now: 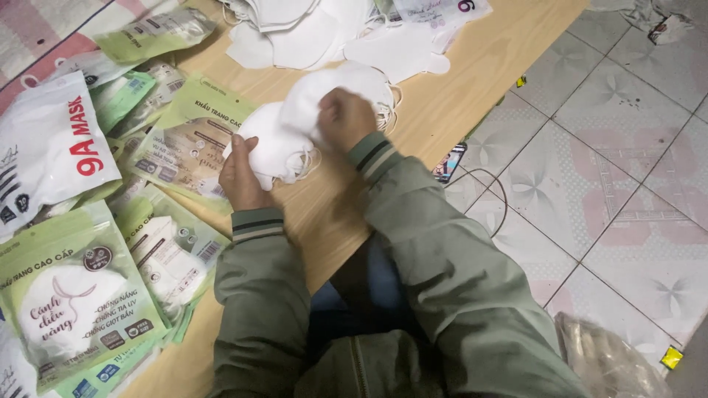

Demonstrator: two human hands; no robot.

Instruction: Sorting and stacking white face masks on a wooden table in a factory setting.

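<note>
Both my hands hold a stack of white face masks (284, 140) just above a low wooden board (472, 66). My left hand (242, 177) grips the stack from below and behind. My right hand (343, 118) is closed on the upper masks, pressing them together. Thin ear loops hang off the stack's right side. A green flat mask packet (193, 136) lies on the board right under my left hand. I wear a grey-green jacket with striped cuffs.
A heap of loose white masks (324, 33) lies at the board's far end. Several green and white filled packets (74, 295) pile up on the left. A phone with cable (450, 162) lies at the board's right edge, on a patterned tile floor (612, 169). A clear plastic bag (605, 361) sits bottom right.
</note>
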